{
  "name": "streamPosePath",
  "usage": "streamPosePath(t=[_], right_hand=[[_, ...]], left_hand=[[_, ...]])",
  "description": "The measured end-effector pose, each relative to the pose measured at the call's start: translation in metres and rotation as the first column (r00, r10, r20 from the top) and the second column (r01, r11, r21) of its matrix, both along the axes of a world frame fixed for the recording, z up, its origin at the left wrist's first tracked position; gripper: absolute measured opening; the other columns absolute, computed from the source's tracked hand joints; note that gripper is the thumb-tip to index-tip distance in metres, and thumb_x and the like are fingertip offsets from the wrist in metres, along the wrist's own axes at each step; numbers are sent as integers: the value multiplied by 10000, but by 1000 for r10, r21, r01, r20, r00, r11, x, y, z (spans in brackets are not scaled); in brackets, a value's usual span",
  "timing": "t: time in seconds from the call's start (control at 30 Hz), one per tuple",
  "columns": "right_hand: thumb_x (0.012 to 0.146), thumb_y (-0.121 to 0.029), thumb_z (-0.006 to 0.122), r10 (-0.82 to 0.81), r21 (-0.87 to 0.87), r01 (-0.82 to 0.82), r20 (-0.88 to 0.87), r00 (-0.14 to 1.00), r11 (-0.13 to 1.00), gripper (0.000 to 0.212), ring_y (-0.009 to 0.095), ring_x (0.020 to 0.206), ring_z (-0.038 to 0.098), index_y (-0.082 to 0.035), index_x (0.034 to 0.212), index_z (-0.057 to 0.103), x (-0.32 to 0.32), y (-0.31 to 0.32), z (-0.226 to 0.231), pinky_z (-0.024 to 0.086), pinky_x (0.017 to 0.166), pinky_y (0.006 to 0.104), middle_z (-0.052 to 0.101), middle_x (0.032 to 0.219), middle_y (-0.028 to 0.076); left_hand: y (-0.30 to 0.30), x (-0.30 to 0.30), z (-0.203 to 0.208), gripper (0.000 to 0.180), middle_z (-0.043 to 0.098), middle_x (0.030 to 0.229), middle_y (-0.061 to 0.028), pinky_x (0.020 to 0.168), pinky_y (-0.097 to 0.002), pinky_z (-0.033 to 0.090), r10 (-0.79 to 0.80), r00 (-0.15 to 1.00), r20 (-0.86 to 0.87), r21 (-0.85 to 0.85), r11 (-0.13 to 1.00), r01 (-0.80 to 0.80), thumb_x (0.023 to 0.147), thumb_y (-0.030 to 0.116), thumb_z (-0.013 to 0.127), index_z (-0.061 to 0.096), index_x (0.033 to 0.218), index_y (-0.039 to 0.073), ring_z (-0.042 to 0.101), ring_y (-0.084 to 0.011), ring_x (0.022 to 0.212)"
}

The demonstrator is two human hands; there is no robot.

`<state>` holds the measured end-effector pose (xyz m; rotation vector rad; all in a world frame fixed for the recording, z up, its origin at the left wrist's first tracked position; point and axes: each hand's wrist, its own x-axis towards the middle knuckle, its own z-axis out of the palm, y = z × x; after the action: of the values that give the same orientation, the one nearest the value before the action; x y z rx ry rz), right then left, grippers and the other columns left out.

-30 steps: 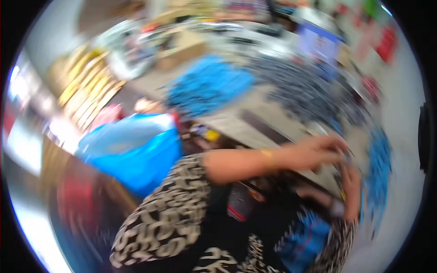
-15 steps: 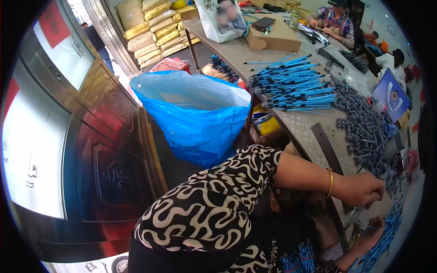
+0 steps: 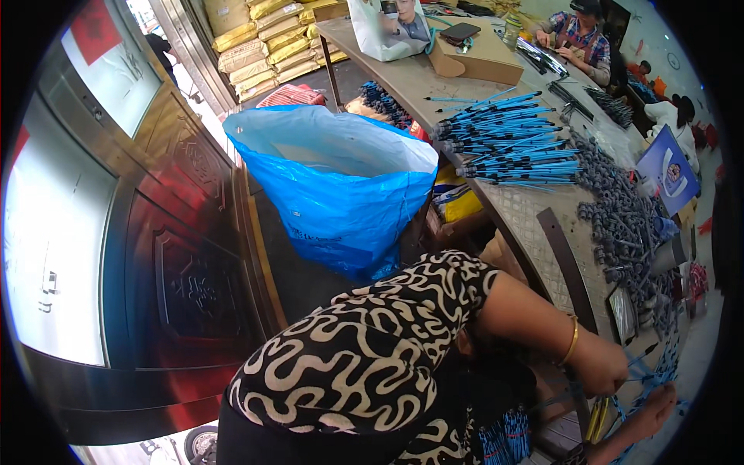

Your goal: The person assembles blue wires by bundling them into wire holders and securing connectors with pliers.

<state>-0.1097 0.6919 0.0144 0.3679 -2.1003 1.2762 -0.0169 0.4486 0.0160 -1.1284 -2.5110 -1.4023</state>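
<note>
My left hand (image 3: 603,367), with a gold bangle at the wrist, is closed at the table's right edge. Thin blue rods (image 3: 637,377) with black parts stick out from its fingers. Just below and to the right is my right hand (image 3: 655,412), beside more blue rods (image 3: 673,360); its fingers are too small and partly hidden to read. Two yellow strips (image 3: 597,418) show between the hands. Further bundles of blue rods (image 3: 505,435) lie low near my body.
A bundle of blue rods (image 3: 515,139) and a heap of grey fittings (image 3: 620,209) lie on the table (image 3: 508,203). Near them is a flat dark bar (image 3: 566,263). A large open blue bag (image 3: 333,209) stands left. Across the table a person (image 3: 577,43) works with their hands.
My left hand has moved down and slightly left, and blue rods now show at its fingers. My right hand has shifted right and a little down.
</note>
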Motion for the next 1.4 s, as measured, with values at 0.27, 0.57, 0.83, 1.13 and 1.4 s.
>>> streamPosePath(t=[0.27, 0.57, 0.83, 1.13, 1.4], right_hand=[[924, -207, 472, 342, 432, -326, 43, 939, 841, 257, 269, 664, 556, 20, 959, 587, 98, -29, 58, 410, 568, 334, 608, 854, 150], [920, -151, 461, 711, 717, -695, 457, 535, 62, 204, 293, 599, 535, -15, 936, 612, 128, -144, 67, 419, 531, 346, 612, 816, 167], [954, -289, 389, 873, -205, -884, 354, 334, 421, 379, 176, 889, 538, 20, 1143, 501, 96, -146, -21, 433, 742, 252, 563, 1023, 115], [897, -214, 521, 441, 91, -759, 767, 467, 645, 229, 277, 734, 580, -74, 1064, 591, 107, -117, -60, 452, 664, 388, 631, 878, 142], [919, -223, 450, 421, 236, -608, 534, 733, 758, 359, 181, 876, 556, 26, 1175, 487, 102, -125, -89, 433, 758, 275, 576, 1033, 129]], left_hand=[[-50, 51, 10, 230, 651, 732, -104, 617, -287, 494, -215, 859, 464, 546, 834, -86, 772, 154, 565, 607, 913, -22, 622, -174, 660], [-68, 78, -16, 275, 609, 741, -63, 579, -271, 474, 49, 974, 220, 661, 727, -186, 738, 181, 632, 552, 920, -10, 583, -147, 638], [-111, 78, -33, 206, 609, 798, -37, 565, -240, 460, -43, 897, 440, 810, 450, -376, 804, 153, 562, 515, 954, 19, 552, -107, 614], [-132, 81, -40, 147, 593, 844, -38, 589, -206, 467, -162, 865, 475, 863, 280, -421, 825, 110, 526, 507, 947, 30, 548, -55, 650], [-136, 85, -39, 182, 540, 788, -15, 651, -255, 495, 107, 855, 508, 722, 488, -490, 793, 70, 572, 503, 959, 36, 588, -119, 706]])
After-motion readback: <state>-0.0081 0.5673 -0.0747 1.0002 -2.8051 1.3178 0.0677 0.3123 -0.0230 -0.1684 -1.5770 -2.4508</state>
